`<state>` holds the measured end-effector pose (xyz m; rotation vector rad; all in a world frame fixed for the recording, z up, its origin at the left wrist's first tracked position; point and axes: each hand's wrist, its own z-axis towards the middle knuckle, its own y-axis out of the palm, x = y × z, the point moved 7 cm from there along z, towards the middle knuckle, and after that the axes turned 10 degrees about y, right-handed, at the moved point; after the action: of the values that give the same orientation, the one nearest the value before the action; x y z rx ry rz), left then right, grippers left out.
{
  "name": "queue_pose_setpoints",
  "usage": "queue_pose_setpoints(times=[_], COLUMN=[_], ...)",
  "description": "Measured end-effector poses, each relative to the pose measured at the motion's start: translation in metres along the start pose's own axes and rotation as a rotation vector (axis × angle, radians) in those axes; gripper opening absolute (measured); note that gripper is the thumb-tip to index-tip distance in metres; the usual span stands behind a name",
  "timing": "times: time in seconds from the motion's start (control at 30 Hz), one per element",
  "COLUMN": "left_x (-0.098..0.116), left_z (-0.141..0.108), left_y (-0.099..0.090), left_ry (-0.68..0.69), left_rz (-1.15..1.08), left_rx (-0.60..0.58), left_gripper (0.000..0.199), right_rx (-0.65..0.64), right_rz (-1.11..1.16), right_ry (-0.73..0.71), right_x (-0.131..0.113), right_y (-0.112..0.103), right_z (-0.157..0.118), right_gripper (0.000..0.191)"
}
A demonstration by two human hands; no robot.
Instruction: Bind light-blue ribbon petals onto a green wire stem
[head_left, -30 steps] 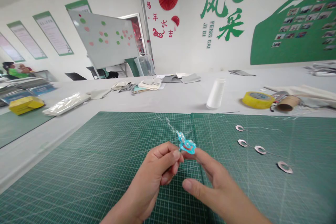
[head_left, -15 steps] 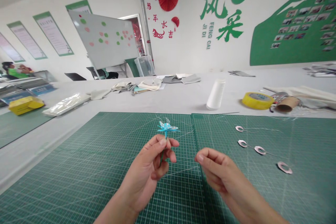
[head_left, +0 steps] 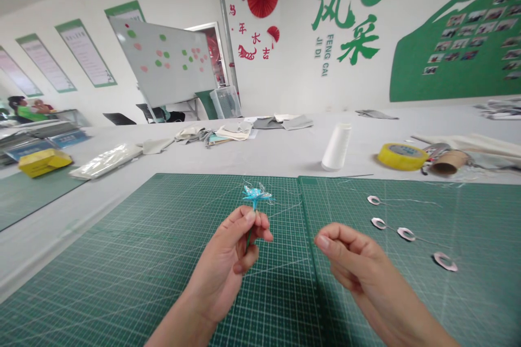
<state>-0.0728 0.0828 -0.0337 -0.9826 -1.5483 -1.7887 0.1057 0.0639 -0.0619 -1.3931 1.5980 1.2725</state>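
Observation:
A small blue artificial flower (head_left: 256,194) with pale, speckled petals stands upright above the cutting mat. My left hand (head_left: 228,260) pinches its thin green stem between thumb and fingers, just below the petals. To the right, apart from the flower, my right hand (head_left: 358,265) has thumb and index finger pressed together. Whatever that pinch holds, perhaps a fine thread, is too thin to make out. Several pale oval rings (head_left: 406,234) with thin wire tails lie on the mat beyond my right hand.
Two green cutting mats (head_left: 134,238) meet under my hands. Behind them stand a white thread cone (head_left: 337,146) and a yellow tape roll (head_left: 402,157) beside a cardboard tube (head_left: 449,162). Fabric scraps (head_left: 232,131), a plastic-wrapped pack (head_left: 108,161) and a yellow box (head_left: 44,162) lie farther off. People sit at far left.
My right hand has moved to the right, widening the distance from the flower. My left hand, still pinching the stem, has shifted slightly left, and the flower is turned a little.

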Motion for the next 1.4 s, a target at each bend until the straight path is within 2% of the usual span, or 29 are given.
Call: queue_pose_setpoints(times=[0.1,0.2,0.27,0.33,0.4,0.5,0.57,0.63,0.7,0.77,0.93,1.4], left_x=[0.0,-0.002,-0.005,-0.007,-0.01,-0.013,-0.013,-0.012,-0.01,-0.007,-0.007,-0.005], left_z=[0.0,-0.001,-0.003,-0.004,-0.005,-0.006,-0.007,-0.007,-0.006,-0.005,-0.004,-0.004], left_y=[0.001,0.004,0.006,0.008,0.009,0.012,0.013,0.012,0.009,0.007,0.006,0.006], left_ry=[-0.005,-0.033,-0.059,-0.075,-0.091,-0.104,-0.109,-0.11,-0.099,-0.089,-0.087,-0.066], left_rz=[-0.024,-0.051,-0.057,-0.068,-0.076,-0.09,-0.11,-0.124,-0.123,-0.117,-0.1,-0.028], left_rx=[-0.009,-0.031,-0.056,-0.066,-0.079,-0.102,-0.114,-0.106,-0.074,-0.058,-0.06,-0.067], left_gripper=[0.014,0.014,0.015,0.016,0.015,0.016,0.016,0.015,0.014,0.014,0.015,0.015], right_rx=[0.027,0.029,0.061,0.074,0.034,-0.055,-0.128,-0.201,-0.216,-0.183,-0.117,-0.097], right_rz=[-0.23,-0.57,-0.691,-0.711,-0.675,-0.545,-0.384,-0.181,-0.016,0.085,0.183,0.171], right_ry=[-0.081,-0.291,-0.428,-0.475,-0.434,-0.342,-0.28,-0.152,-0.018,0.05,0.055,0.039], right_x=[-0.003,-0.011,-0.015,-0.014,-0.008,0.003,0.008,0.016,0.023,0.023,0.015,0.011], right_y=[-0.003,0.004,0.01,0.015,0.023,0.034,0.039,0.041,0.038,0.032,0.02,0.017], right_z=[0.002,0.001,-0.003,-0.007,-0.009,-0.012,-0.011,-0.008,-0.005,-0.004,-0.002,-0.006], right_gripper=[0.029,0.026,0.018,0.041,0.055,0.058,0.05,0.034,0.022,0.02,0.024,0.026])
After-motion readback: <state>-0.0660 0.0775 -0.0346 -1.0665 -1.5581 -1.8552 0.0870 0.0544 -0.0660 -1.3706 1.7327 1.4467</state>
